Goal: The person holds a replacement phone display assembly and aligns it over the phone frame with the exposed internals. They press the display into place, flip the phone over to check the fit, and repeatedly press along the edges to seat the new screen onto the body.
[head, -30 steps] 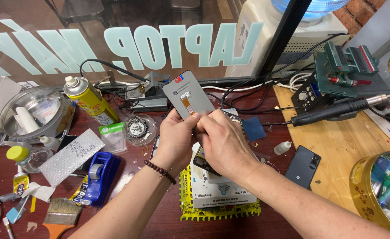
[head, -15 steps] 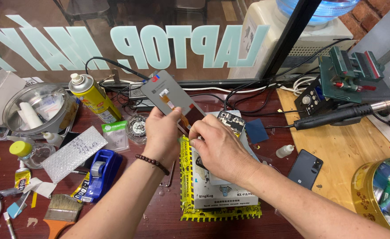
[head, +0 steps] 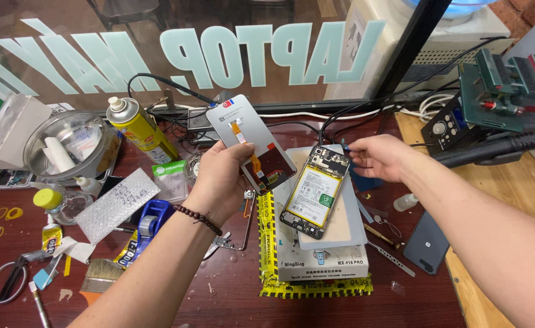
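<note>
Left hand (head: pixel 222 176): closed around a detached phone screen panel (head: pixel 250 143), back side up, orange flex ribbon showing; held tilted above the table (head: pixel 207 285).
Right hand (head: pixel 380 157): fingers loosely curled, pinching a small blue item too small to identify; hovered just right of the opened phone.
Opened phone (head: pixel 313 191): between the hands, lying back-open with battery exposed on a grey heating pad (head: pixel 340 228).
Beyond left hand: yellow spray can (head: pixel 140 127), metal bowl (head: pixel 67 143), blue tape dispenser (head: pixel 149 222).
Below right hand: dark phone (head: pixel 426 243), thin metal tools.
Handling advice: panel best gripped by edges, ribbon kept unbent, connector aligned squarely before pressing.
</note>
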The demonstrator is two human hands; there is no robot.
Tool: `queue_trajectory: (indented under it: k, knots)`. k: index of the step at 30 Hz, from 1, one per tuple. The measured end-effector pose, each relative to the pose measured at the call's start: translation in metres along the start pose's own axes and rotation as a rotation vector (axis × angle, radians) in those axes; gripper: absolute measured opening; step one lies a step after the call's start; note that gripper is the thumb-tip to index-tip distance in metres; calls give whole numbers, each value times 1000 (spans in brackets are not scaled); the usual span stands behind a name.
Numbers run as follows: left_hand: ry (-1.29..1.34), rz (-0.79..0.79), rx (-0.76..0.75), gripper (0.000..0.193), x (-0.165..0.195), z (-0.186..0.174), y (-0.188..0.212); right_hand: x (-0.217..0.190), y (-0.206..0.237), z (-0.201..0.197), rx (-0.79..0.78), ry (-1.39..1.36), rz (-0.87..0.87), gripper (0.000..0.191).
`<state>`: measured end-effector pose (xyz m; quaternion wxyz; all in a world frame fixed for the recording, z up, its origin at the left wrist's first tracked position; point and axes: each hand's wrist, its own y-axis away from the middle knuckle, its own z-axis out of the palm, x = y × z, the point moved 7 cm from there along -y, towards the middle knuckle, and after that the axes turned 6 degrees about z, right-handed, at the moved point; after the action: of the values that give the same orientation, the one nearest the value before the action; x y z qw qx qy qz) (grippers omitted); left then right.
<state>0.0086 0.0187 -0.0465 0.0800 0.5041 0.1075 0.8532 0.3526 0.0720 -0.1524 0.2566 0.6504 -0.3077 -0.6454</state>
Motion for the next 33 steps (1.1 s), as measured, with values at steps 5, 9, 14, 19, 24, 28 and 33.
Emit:
queue_trajectory:
  k: [5,9,14,19,24,28,33]
  knots:
    - [5,-42,14,23,-3,4,3,13,-12,10,155,148,31,10]
    - [9,-51,-18,22,-5,9,2,15,-11,14,246,201,-15,16]
    - [23,0,-163,22,-1,23,-1,12,2,18,262,283,-16,18]
    - [-151,34,-231,28,9,38,-1,-60,85,7,688,795,-461,26]
    - [-29,-45,-334,32,10,61,2,-62,137,89,-125,114,-386,23]
    - [-123,24,-282,29,21,66,0,-57,162,115,-255,-16,-385,18]
    - [-824,722,-461,43,80,78,38,-37,149,109,-411,-436,-63,18]
